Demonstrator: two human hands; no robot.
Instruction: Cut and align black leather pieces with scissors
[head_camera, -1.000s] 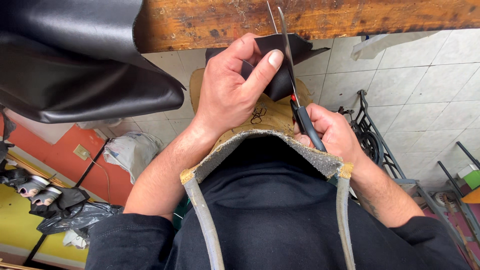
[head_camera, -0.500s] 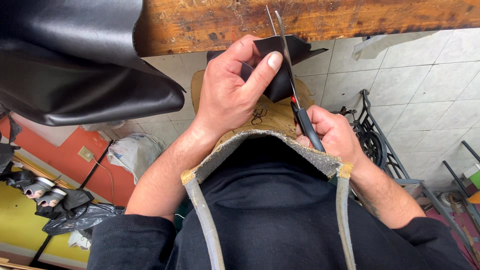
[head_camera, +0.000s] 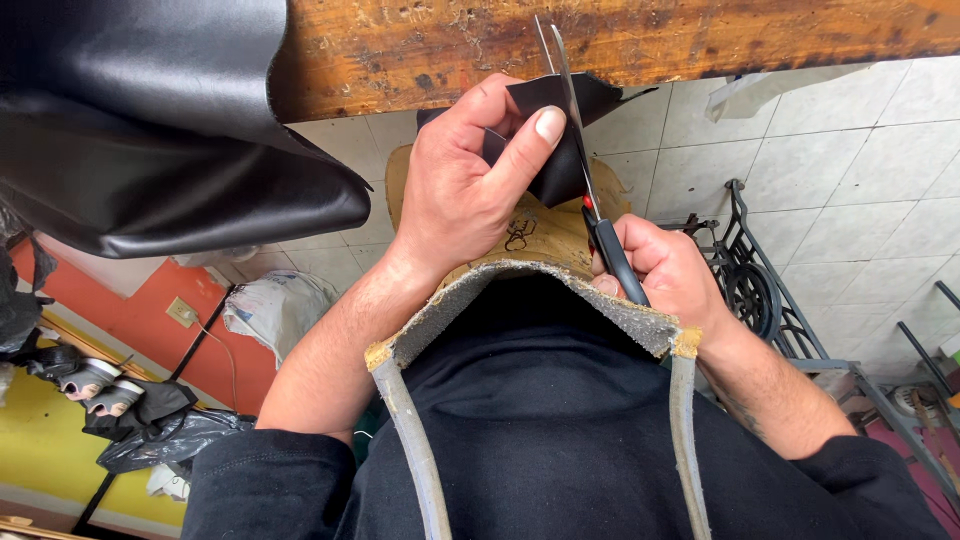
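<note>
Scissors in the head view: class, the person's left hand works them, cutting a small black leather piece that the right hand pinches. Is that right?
Not quite. In the head view the right hand works the scissors; the left hand pinches the small black leather piece. The rest holds.

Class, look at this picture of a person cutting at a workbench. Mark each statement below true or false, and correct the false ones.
1. The left hand pinches a small piece of black leather. True.
2. The right hand holds a hammer. False: it holds scissors with dark handles, blades pointing toward the wooden bench edge.
3. The scissor blades sit against the small black piece. True.
4. A large black leather sheet lies flat on the floor. False: it hangs over the bench edge at the left.
5. The floor is carpeted. False: it is pale tile.
</note>
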